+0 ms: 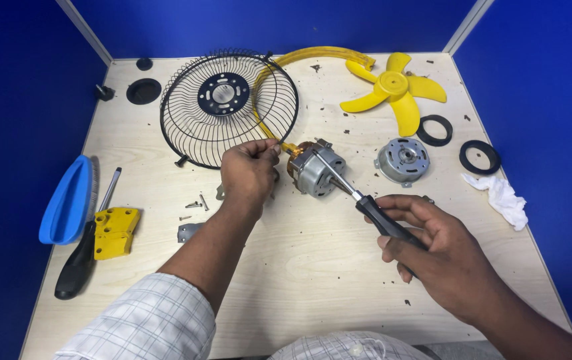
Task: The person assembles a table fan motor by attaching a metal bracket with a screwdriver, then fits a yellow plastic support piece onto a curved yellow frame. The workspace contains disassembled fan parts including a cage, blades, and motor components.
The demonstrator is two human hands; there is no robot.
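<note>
Just right of the grille (228, 109) lies the motor (316, 171), a grey metal body with copper windings showing at its back end, resting on the table (299, 280) and tilted toward me. My left hand (249, 175) sits curled at the motor's left, fingertips pinched together on its back end, where a yellow wire leads up along the grille. My right hand (436, 257), below and right of the motor, is wrapped shut around the black handle of a screwdriver (359, 200) whose steel shaft runs up-left to touch the motor's face. Farther right of the motor I see a second motor housing (403, 160) and a yellow blade (394, 90).
</note>
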